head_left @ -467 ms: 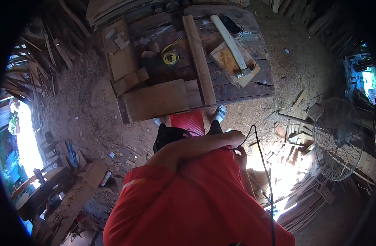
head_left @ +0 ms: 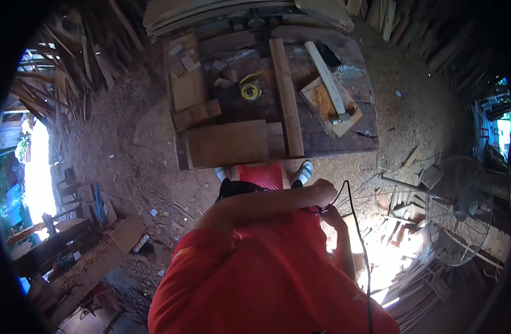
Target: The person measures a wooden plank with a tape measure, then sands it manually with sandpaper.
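My left hand [head_left: 325,192] reaches across my body to my right side, its fingers curled closed; what they grip, if anything, is hidden. Just below it, my right hand [head_left: 332,215] pinches a black cable [head_left: 357,222] close to the hem of my red shirt [head_left: 272,267]. From beside both hands the cable rises in a narrow bend, then hangs down past my right forearm.
Ahead stands a wooden table [head_left: 333,146] bearing boards, a yellow tape measure [head_left: 250,91], and a hammer [head_left: 342,118] on a wood piece. A wire-caged fan [head_left: 458,211] stands at the right. Scrap wood [head_left: 400,206] lies around; a cardboard piece [head_left: 127,234] is at the lower left.
The head view has shifted, so the table appears lower and farther right. My hands stay close together by the cable, and more of my right hand and forearm shows.
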Tool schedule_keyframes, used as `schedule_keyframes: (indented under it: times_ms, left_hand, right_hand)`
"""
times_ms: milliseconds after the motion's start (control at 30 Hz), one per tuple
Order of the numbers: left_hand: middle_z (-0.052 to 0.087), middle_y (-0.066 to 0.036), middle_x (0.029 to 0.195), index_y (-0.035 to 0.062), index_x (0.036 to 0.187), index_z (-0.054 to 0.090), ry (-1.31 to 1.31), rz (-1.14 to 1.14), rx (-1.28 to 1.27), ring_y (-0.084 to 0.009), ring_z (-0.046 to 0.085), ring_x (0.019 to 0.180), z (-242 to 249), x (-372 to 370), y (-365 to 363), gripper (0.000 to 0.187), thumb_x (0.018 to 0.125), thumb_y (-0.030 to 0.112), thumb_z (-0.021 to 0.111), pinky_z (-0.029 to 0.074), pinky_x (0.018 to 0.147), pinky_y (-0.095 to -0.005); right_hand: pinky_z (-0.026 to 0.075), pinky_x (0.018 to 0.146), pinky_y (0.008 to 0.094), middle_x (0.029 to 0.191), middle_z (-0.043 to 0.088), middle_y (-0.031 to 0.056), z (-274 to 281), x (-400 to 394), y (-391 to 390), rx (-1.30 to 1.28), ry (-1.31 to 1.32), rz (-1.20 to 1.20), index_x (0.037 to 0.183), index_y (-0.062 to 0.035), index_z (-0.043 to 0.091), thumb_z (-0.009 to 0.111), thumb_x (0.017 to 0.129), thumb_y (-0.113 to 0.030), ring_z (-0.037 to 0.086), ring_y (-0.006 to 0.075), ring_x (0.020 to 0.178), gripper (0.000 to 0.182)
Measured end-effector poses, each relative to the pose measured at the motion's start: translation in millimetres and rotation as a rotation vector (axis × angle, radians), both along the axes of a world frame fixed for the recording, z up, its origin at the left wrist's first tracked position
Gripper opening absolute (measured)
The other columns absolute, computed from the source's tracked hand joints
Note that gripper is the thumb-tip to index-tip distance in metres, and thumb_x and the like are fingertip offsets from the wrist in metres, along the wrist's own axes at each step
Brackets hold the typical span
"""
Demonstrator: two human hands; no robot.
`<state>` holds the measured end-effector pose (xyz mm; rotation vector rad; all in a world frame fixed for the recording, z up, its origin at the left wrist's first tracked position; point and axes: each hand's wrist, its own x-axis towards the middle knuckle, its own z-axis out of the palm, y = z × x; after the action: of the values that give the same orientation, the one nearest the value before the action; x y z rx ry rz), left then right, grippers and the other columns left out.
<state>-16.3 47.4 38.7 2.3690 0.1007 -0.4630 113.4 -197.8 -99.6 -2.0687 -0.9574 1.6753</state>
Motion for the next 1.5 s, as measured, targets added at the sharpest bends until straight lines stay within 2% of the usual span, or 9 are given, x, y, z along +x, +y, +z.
schedule_keyframes:
  times_ms: [33, 167, 233, 500, 733, 967, 1200, 1367, 1500]
  left_hand:
    - [0.081, -0.019, 0.097, 0.0051, 0.099, 0.083, -0.062, 0.036, 0.030, -0.0377, 0.080, 0.093, 20.7, -13.3, 26.6, 0.021, 0.088, 0.021, 0.074, 0.064, 0.083, -0.0496]
    - [0.077, -0.020, 0.091, 0.0081, 0.126, 0.069, -0.441, 0.712, -0.063, -0.0403, 0.077, 0.087, 92.5, -126.6, 140.7, 0.030, 0.103, 0.027, 0.066, 0.061, 0.077, -0.0519]
    - [0.077, -0.020, 0.098, 0.0083, 0.126, 0.070, -0.300, 0.908, 0.028, -0.0399, 0.077, 0.091, 118.9, -179.9, 165.6, 0.032, 0.102, 0.029, 0.069, 0.061, 0.081, -0.0519]
    - [0.063, -0.024, 0.138, 0.0024, 0.151, 0.054, -0.489, 1.530, 0.501, -0.0426, 0.060, 0.132, 62.4, -324.1, 153.8, 0.071, 0.091, 0.026, 0.084, 0.050, 0.113, -0.0497]
    - [0.064, -0.028, 0.144, -0.0011, 0.157, 0.048, -0.406, 1.727, 0.012, -0.0436, 0.065, 0.132, 7.2, -364.7, 137.8, 0.066, 0.096, 0.014, 0.070, 0.053, 0.110, -0.0495]
    - [0.072, -0.024, 0.136, -0.0008, 0.150, 0.057, -0.455, 1.714, 0.051, -0.0385, 0.072, 0.125, 3.4, -367.4, 138.5, 0.054, 0.097, 0.007, 0.064, 0.059, 0.103, -0.0460]
    - [0.074, -0.023, 0.135, -0.0022, 0.143, 0.065, -0.507, 1.892, 0.038, -0.0362, 0.071, 0.128, 4.9, -352.5, 129.9, 0.046, 0.099, 0.005, 0.053, 0.055, 0.108, -0.0445]
    - [0.075, -0.022, 0.131, -0.0025, 0.139, 0.067, -0.592, 1.872, 0.118, -0.0330, 0.072, 0.125, -3.6, -356.2, 127.3, 0.045, 0.098, -0.002, 0.049, 0.056, 0.105, -0.0414]
    - [0.076, -0.017, 0.128, -0.0013, 0.139, 0.068, -0.689, 1.906, -0.029, -0.0264, 0.072, 0.122, -20.8, -368.0, 131.8, 0.040, 0.105, 0.001, 0.049, 0.054, 0.106, -0.0380]
  right_hand:
    - [0.063, 0.085, 0.0357, 0.112, 0.079, 0.0131, 32.0, -1.0, 17.0, 0.069, 0.020, -0.053, 0.125, -0.0015, 0.074, 0.085, 0.093, -0.016, 0.076, 0.0193, 0.102, 0.036]
    - [0.063, 0.082, 0.0383, 0.112, 0.081, 0.0153, -3.8, 72.4, 17.2, 0.307, -0.518, 0.006, 0.130, -0.0050, 0.074, 0.084, 0.096, -0.025, 0.079, 0.0247, 0.102, 0.041]
    - [0.062, 0.083, 0.0382, 0.111, 0.081, 0.0156, 101.3, 53.2, 86.9, 0.132, -0.501, -0.180, 0.132, -0.0053, 0.074, 0.080, 0.099, -0.024, 0.079, 0.0260, 0.103, 0.039]
    - [0.060, 0.086, 0.0405, 0.112, 0.080, 0.0157, 168.2, 34.7, 215.1, 0.483, -0.626, -0.200, 0.134, -0.0049, 0.071, 0.069, 0.105, -0.016, 0.078, 0.0288, 0.100, 0.031]
    - [0.059, 0.093, 0.0383, 0.117, 0.080, 0.0172, 185.3, -9.7, 296.5, 0.530, -0.218, 0.016, 0.139, 0.0005, 0.068, 0.071, 0.106, -0.018, 0.078, 0.0236, 0.112, 0.039]
    - [0.062, 0.094, 0.0379, 0.120, 0.080, 0.0156, 191.7, -74.1, 328.9, 0.389, -0.054, 0.097, 0.144, 0.0001, 0.066, 0.079, 0.101, -0.025, 0.077, 0.0210, 0.109, 0.051]
    - [0.061, 0.090, 0.0424, 0.113, 0.079, 0.0168, 154.6, -33.1, 345.1, 0.571, -0.453, -0.025, 0.136, -0.0013, 0.070, 0.081, 0.096, -0.023, 0.078, 0.0310, 0.101, 0.047]
    - [0.052, 0.106, 0.0556, 0.136, 0.069, 0.0199, 159.1, 13.5, 363.8, 0.861, -1.140, -0.050, 0.144, -0.0119, 0.066, 0.083, 0.091, -0.030, 0.064, 0.0409, 0.130, 0.058]
    - [0.046, 0.110, 0.0611, 0.140, 0.066, 0.0209, 157.2, 16.3, 375.4, 0.636, -1.226, -0.022, 0.149, -0.0130, 0.063, 0.082, 0.091, -0.043, 0.059, 0.0428, 0.136, 0.068]
